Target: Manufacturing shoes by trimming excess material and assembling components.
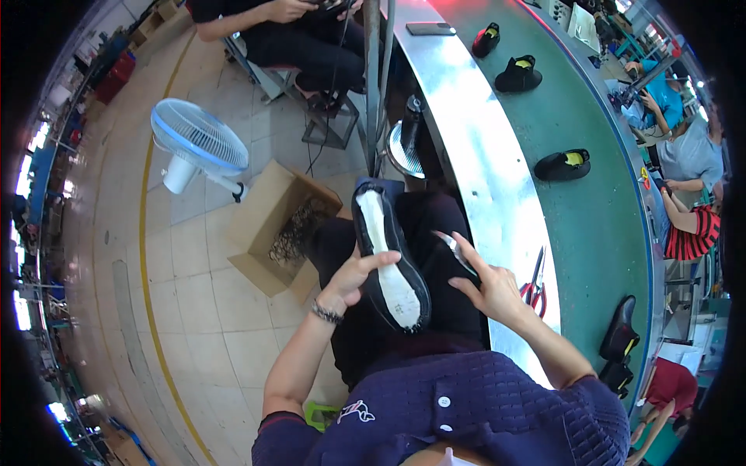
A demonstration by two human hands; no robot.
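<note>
- Clock reference: the held shoe is the centre, with 12 o'clock leading away from the wearer.
- At 10 o'clock, a white and blue fan [198, 140] stands on the tiled floor; nearer, between 9 and 10, an open carton [258, 200] contains dark scraps.
- A metal post [373, 93] stands upright at 12 o'clock; a seated person [256, 54] is at 11.
- A shiny metal ledge [482, 132] runs from 12 round to 4, bearing red-handled pliers [536, 289] at 3.
- Beyond it lies a green belt [594, 233], with dark shoes [563, 166] between 1 and 4.
- The dark shoe [395, 283] is above the lap, white underside uppermost.
- Left hand [357, 279]: grips the shoe, thumb pressed across the underside; remaining fingers largely hidden.
- Right hand [493, 287]: at 3 o'clock, apart from the shoe; thumb and forefinger spread. A slim pale tool [457, 252] lies along the forefinger; its exact hold cannot be determined.
</note>
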